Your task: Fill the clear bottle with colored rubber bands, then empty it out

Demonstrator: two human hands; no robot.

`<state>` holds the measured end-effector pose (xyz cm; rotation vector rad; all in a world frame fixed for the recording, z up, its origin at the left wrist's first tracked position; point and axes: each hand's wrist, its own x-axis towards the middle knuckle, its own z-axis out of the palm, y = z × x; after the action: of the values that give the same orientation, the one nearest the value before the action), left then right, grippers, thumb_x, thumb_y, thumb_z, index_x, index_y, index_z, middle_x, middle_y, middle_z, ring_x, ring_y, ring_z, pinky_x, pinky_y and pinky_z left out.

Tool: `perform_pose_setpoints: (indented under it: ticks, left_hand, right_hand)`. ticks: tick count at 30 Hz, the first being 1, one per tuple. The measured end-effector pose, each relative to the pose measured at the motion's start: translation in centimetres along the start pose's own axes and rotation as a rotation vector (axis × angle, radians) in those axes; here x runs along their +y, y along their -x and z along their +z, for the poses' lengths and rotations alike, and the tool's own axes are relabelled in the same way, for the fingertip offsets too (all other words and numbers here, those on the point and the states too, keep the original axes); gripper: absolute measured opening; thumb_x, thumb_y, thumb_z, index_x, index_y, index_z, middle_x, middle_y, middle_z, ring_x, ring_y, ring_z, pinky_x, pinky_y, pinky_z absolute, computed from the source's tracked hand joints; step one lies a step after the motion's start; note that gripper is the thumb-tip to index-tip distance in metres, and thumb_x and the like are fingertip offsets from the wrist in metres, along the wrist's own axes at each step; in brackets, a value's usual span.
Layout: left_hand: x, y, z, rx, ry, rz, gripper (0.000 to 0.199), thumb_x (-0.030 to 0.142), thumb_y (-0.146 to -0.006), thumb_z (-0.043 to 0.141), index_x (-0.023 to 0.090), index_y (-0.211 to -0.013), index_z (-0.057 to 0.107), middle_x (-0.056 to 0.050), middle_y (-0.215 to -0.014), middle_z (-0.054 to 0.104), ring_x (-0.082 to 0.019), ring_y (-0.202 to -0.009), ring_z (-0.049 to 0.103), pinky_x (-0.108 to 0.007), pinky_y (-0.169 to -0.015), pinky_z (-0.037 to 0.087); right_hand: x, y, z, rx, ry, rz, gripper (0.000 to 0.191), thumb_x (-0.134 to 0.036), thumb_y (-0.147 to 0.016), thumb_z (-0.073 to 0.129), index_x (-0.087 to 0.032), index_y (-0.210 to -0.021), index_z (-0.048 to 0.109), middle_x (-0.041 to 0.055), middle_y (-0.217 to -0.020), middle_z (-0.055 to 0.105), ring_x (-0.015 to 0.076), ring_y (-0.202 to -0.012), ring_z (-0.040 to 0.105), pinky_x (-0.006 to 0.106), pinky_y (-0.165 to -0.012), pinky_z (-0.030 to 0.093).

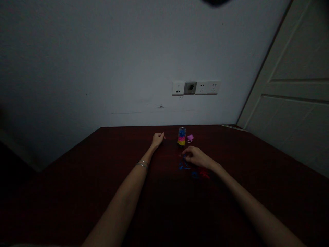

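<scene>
A small clear jar (pixel 182 136) stands upright on the dark red table, filled in layers of yellow, pink and blue. My left hand (pixel 157 140) rests to its left, fingers curled into a loose fist, with nothing seen in it. In front of the jar, my right hand (pixel 195 156) pinches thumb and finger together at a small blue strip (pixel 184 156); the dim light blurs the grip. Below the fingertips lie several loose blue strips (pixel 181 168). Closer to me are a darker blue heap (pixel 194 175) and a red heap (pixel 205 174) of similar pieces.
A small pink item with a pale loop (pixel 190 137) lies right of the jar. The table (pixel 123 147) meets a pale wall with a row of sockets (pixel 207 87). A white panelled door (pixel 290 92) stands at the right.
</scene>
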<state>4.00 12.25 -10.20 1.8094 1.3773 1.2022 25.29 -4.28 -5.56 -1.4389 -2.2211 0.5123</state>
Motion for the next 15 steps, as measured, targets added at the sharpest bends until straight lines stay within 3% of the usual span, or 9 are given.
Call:
perform_pose_setpoints:
  ticks: [8,12,15]
  left_hand:
    - [0.0,0.0,0.0,0.009,-0.007,0.011,0.043,0.043,-0.077,0.040,0.013,-0.056,0.062,0.001,-0.043,0.048,-0.011,-0.046,0.046,-0.023,-0.053,0.034]
    - [0.2,0.0,0.0,0.004,-0.014,0.012,0.043,0.043,-0.078,0.040,0.013,-0.057,0.063,0.001,-0.043,0.048,-0.011,-0.046,0.045,-0.023,-0.053,0.033]
    - [0.4,0.2,-0.1,-0.002,-0.015,0.010,0.043,0.043,-0.078,0.040,0.013,-0.057,0.063,0.001,-0.043,0.049,-0.011,-0.047,0.045,-0.023,-0.053,0.034]
  right_hand:
    - [-0.2,0.3,0.0,-0.115,0.010,-0.029,0.055,-0.049,-0.063,0.066,-0.015,-0.106,0.063,0.0109,-0.104,0.061,0.0224,-0.092,0.056,0.033,-0.080,0.044]
    - [-0.7,0.5,-0.2,-0.168,0.004,-0.035,0.067,-0.052,-0.058,0.069,-0.013,-0.113,0.059,0.0126,-0.109,0.059,0.0239,-0.097,0.055,0.034,-0.084,0.043]
    - [-1.1,0.6,-0.3,-0.195,0.025,-0.025,0.065,-0.046,-0.058,0.070,-0.013,-0.113,0.058,0.0126,-0.107,0.060,0.0235,-0.095,0.055,0.033,-0.082,0.043]
